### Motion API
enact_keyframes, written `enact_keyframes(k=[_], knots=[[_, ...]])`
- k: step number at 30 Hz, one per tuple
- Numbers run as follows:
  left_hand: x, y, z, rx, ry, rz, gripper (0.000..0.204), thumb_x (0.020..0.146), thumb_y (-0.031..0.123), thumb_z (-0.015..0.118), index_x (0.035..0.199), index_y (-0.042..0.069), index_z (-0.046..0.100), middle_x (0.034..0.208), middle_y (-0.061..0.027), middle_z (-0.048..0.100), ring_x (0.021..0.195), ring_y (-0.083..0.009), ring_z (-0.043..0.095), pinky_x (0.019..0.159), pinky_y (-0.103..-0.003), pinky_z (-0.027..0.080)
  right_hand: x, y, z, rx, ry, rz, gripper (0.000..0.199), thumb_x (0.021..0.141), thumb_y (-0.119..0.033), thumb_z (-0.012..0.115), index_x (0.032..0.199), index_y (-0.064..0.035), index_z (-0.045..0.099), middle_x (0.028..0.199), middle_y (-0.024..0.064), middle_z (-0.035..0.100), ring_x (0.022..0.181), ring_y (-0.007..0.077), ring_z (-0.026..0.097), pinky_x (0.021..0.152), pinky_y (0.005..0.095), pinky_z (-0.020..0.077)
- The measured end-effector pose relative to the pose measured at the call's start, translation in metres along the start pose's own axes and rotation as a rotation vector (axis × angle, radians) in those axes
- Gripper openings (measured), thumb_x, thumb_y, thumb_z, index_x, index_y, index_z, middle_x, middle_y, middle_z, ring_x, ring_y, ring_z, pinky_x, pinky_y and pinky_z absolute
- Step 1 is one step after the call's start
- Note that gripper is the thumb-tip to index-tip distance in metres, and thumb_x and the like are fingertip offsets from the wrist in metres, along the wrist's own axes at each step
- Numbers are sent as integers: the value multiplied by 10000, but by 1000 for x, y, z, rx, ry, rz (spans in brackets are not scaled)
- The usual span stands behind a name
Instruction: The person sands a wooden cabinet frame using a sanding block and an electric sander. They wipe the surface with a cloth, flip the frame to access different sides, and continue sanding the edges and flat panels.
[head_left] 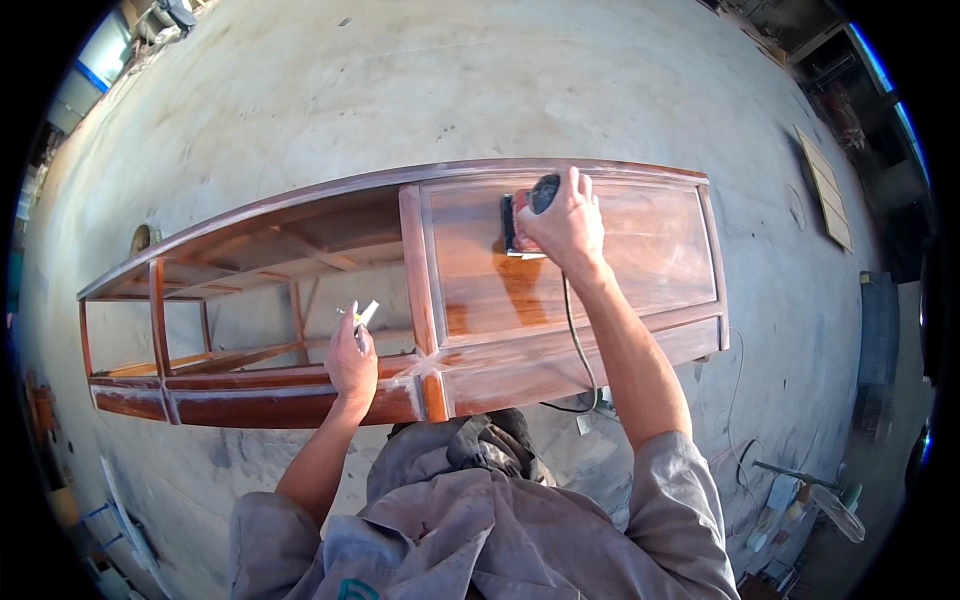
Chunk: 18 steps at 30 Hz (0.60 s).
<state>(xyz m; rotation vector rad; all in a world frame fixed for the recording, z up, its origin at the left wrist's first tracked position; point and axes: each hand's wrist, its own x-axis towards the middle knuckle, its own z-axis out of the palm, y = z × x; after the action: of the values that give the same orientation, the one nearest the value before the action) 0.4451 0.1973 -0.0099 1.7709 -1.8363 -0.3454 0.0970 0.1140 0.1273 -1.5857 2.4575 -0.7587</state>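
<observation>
While the person stood over the work, a long reddish-brown wooden cabinet frame (300, 400) lay on its side on the concrete floor (420, 90), its long axis running left to right across the view, with the open, unpanelled bays toward the person's left and the closed panel (620, 250) toward the right. The right hand (565, 225) was closed around a small electric sander (522, 215), a red and black body with a black knob, pressed flat on the upper left part of that panel; its pad faced down onto the wood and its dark cord (575, 340) ran back toward the person, over the frame's near rail, to the floor. The grip of the right hand was fully wrapped over the tool's top. The left hand (350, 360) rested at the near rail, just left of the upright post, its grip pinched shut on a small pale object with a yellow part (362, 314); what it was could not be told. Pale dust marked the rails near the post. A flat tan slatted board (825, 190) lay on the floor well apart at the far right. A loose group of small pale items (800, 500) lay on the floor at lower right, too small to identify; no labels could be made out.
</observation>
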Motion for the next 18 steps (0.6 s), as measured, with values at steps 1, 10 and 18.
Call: enact_keyframes(k=[1,10,18], knots=[[1,-6,-1,-48,2,33,441,997,58,652,1436,88,623,1218,-191,734,1102,-382,709,932,-476,575,-10,-27,7,33,-54,-3,707,798,-370,811,1316,-1,502,1308,261,582,1184,484,609,988,556,543],[19,-68,-38,-87,-33,153,412,1029,39,602,1441,55,615,1211,-211,720,1096,-388,696,935,-471,566,-44,-52,18,14,-36,-54,639,769,-286,805,1292,-34,537,1260,232,604,1165,441,633,955,526,556],[24,-93,-51,-61,-14,184,405,1036,64,610,1440,94,629,1207,-178,733,1095,-380,704,922,-477,573,-32,65,-35,-60,69,199,642,779,-296,819,1295,-35,539,1251,234,613,1156,418,642,983,505,545]])
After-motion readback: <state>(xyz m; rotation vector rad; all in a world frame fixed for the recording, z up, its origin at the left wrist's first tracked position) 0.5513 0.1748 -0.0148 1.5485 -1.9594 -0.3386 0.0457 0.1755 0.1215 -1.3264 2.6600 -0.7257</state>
